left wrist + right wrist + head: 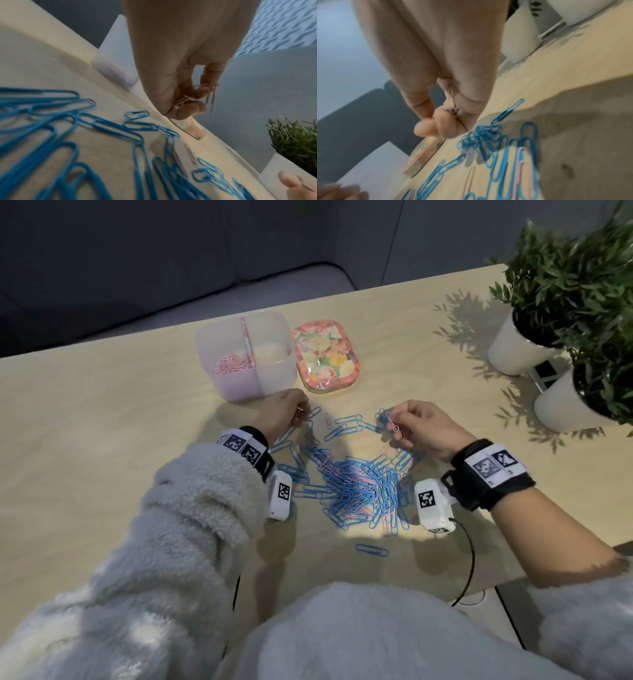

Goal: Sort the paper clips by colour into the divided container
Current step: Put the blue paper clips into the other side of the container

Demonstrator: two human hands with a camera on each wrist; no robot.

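A pile of blue and pink paper clips point(359, 484) lies on the wooden table point(102, 422) between my hands. My left hand point(301, 416) hovers just in front of the translucent divided container point(239, 386). Its curled fingers point(193, 106) grip a small bunch of pink clips point(211, 96). My right hand point(397, 422) is raised over the pile's far right side and pinches a pink clip point(394, 424) between thumb and fingertips point(443, 127). The container's left compartment holds pink clips point(233, 364). I see no clips in the right compartment.
A floral tin point(325, 354) sits right of the container. Two potted plants in white pots point(513, 347) point(565, 402) stand at the table's right edge. A lone pink clip point(327, 419) and a stray blue clip point(371, 550) lie apart from the pile.
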